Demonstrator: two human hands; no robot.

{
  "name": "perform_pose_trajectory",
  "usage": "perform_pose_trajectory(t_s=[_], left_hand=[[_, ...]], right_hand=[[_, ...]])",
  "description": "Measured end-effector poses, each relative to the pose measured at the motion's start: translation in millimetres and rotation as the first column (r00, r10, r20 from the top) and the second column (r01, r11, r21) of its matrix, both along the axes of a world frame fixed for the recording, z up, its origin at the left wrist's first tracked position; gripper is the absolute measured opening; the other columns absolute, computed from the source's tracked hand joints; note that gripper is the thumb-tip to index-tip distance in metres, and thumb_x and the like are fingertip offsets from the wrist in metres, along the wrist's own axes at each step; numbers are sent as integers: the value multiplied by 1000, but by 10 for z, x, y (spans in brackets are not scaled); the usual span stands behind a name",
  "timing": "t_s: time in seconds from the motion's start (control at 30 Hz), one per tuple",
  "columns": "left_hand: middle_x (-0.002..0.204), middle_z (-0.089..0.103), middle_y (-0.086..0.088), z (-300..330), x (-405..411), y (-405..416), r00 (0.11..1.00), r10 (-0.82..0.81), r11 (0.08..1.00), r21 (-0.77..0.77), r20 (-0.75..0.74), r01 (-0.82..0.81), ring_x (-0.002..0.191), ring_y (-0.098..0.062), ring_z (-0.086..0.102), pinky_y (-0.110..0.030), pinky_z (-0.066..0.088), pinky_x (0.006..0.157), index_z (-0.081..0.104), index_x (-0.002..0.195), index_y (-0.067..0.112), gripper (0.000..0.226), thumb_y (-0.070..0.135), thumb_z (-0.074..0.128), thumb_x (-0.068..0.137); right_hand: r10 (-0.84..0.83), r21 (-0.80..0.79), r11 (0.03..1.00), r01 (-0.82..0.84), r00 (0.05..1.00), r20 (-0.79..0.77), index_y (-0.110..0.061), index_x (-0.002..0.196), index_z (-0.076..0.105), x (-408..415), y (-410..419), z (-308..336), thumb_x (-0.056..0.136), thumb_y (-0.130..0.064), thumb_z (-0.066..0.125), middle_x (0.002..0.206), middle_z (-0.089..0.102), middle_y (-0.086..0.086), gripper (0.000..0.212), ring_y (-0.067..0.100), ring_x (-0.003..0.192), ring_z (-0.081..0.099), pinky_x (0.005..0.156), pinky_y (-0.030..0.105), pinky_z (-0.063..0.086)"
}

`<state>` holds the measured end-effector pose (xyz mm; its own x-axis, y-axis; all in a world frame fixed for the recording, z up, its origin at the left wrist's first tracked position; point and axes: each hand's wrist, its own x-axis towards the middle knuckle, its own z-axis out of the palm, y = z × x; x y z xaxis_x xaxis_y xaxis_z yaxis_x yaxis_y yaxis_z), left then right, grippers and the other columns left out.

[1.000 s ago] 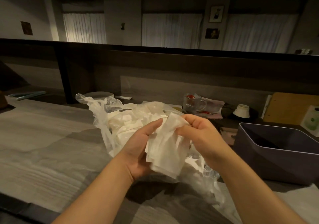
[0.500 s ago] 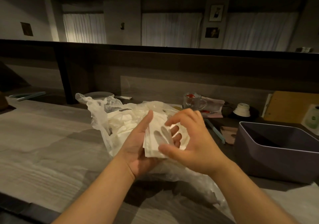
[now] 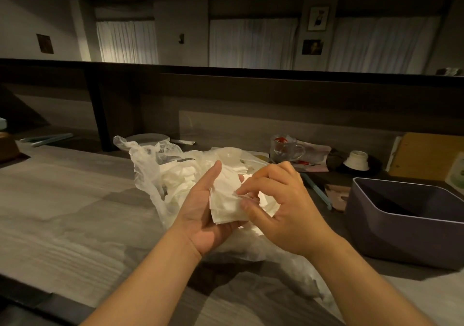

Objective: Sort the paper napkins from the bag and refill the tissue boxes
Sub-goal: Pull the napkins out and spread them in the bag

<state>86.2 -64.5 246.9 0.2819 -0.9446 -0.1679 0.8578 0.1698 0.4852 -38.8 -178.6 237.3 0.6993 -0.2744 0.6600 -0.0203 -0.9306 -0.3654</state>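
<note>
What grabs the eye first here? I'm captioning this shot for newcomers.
Centre frame, the left hand cradles a white napkin stack while the right hand pinches its edge. Behind them slumps a clear plastic bag of napkins on the wooden table. At right sits a dark purple box, open-topped.

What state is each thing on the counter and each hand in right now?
Left hand: palm up, holding the napkin stack.
Right hand: pinching the stack's edge.
Napkin stack: folded, held above the bag.
Plastic bag: open, crumpled, napkins inside.
Purple box: open-topped, looks empty.
Glass mug: upright.
</note>
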Motion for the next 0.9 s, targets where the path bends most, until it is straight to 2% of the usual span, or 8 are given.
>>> perform_pose_trajectory(t_s=[0.03,0.17,0.3,0.5,0.63,0.7,0.8,0.9], left_hand=[[124,69,-23,6,-10,4,1000,1,1000,-1,11,-1,124,-31,60,-45,44,111,66,123,0,59,45,71,85],[139,60,-21,-4,7,-8,999,6,1000,30,51,-8,139,-35,50,-46,33,122,65,126,5,56,46,69,87],[137,64,-20,-44,44,-43,995,7,998,65,98,-13,133,-35,56,-48,38,119,62,134,11,60,49,70,89],[119,71,-21,-22,25,-41,998,8,999,47,70,-12,119,-33,64,-46,46,109,62,131,9,62,45,74,81],[137,64,-16,0,8,-34,999,41,999,35,35,-42,138,-32,51,-47,37,120,63,124,6,60,45,72,79],[137,62,-19,3,8,-33,998,32,999,29,46,-33,135,-33,55,-47,36,120,65,123,5,60,47,71,81],[125,70,-20,5,2,-27,997,28,998,54,73,-32,117,-35,66,-48,43,113,71,115,5,55,50,68,84],[133,66,-17,-20,22,-35,999,-9,999,34,34,8,129,-32,59,-45,38,118,76,111,0,58,51,67,87]], right_hand=[[6,7,1000,-6,1000,-20,-46,106,70,-9,1,5,89,-60,54,105,55,-27,27,6,113,44,98,35,39],[11,-24,1000,-13,998,-69,-46,108,70,-22,25,21,86,-55,68,105,54,-27,24,6,112,43,99,38,38],[22,-52,998,-27,996,-84,-47,110,69,-29,24,28,85,-53,71,103,52,-30,26,5,110,41,100,37,37],[19,-128,992,-16,1000,20,-39,103,75,-1,26,-7,94,-49,56,98,60,-23,24,8,103,48,92,41,41],[33,-135,990,-27,998,47,-38,100,77,5,42,-8,92,-46,59,98,61,-23,21,9,102,50,90,40,43],[58,-143,988,-59,998,-11,-41,103,74,-19,48,9,88,-50,65,103,57,-26,19,8,107,48,95,37,40],[38,-172,983,-62,990,-139,-46,113,66,-35,34,23,83,-60,69,113,49,-30,33,4,114,40,102,35,37],[56,-155,986,-62,997,-45,-42,108,69,-21,45,13,90,-46,63,109,55,-26,19,6,111,45,99,40,41]])
